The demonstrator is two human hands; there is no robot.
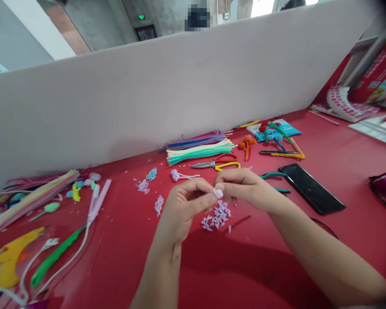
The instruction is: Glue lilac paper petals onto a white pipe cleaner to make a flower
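Observation:
Between the fingertips of both hands is a small pale lilac fuzzy piece (218,193). My left hand (188,201) pinches it from the left, and my right hand (242,186) pinches it from the right, thumb and forefinger together. Just below the fingers lies a loose pile of small lilac pieces (217,216) on the red table. Smaller heaps of lilac bits (158,205) sit left of my left hand. Behind the hands lie a lilac bud on a stem (182,175) and scissors (214,165) with one red and one yellow handle.
Bundles of pipe cleaners (199,152) lie along the white partition (148,98). At right are a black phone (312,189) and green-handled pliers (273,175). A yellow glue gun (14,255), a pink hair straightener (98,201) and a green-handled knife (56,257) with white cords occupy the left.

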